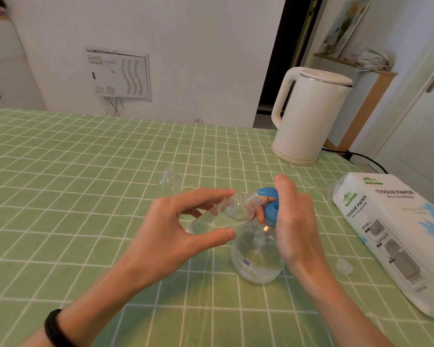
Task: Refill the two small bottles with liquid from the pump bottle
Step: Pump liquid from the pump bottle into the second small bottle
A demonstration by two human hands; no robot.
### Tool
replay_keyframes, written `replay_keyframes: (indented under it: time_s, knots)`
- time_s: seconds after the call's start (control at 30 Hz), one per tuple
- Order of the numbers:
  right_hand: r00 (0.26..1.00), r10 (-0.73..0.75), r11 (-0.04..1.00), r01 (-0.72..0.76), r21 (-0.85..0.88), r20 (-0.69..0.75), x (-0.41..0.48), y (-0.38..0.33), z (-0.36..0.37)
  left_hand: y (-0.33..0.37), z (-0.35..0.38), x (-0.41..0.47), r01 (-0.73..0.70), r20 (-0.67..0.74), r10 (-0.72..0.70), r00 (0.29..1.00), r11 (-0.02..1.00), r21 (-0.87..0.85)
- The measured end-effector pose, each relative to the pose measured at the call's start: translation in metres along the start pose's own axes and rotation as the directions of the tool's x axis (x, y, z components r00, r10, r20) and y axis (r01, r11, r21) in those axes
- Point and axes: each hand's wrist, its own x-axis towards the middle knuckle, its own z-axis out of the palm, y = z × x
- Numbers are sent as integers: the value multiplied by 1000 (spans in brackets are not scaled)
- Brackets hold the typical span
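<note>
My left hand point(176, 229) holds a small clear bottle point(223, 212) tilted on its side, its open threaded neck touching the blue pump nozzle point(266, 192). Some clear liquid lies in the bottle's lower side. My right hand point(296, 216) rests on the blue pump head point(271, 209) of the clear pump bottle point(257, 256), which stands upright on the table. A second small clear bottle point(169, 180) stands upright and uncapped farther back, untouched. A small clear cap point(344, 266) lies to the right of the pump bottle.
The table carries a green checked cloth point(85, 196). A white electric kettle point(308, 116) stands at the back right, its black cord point(361, 157) trailing right. A pack of tissue paper point(396, 234) lies along the right edge.
</note>
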Motion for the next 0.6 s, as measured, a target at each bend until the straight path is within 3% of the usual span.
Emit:
replay_keyframes:
  time_s: [0.6]
  knots:
    - [999, -37, 999, 36, -20, -18, -3, 0, 2, -1, 0, -1, 1, -1, -1, 1000, 1000, -2]
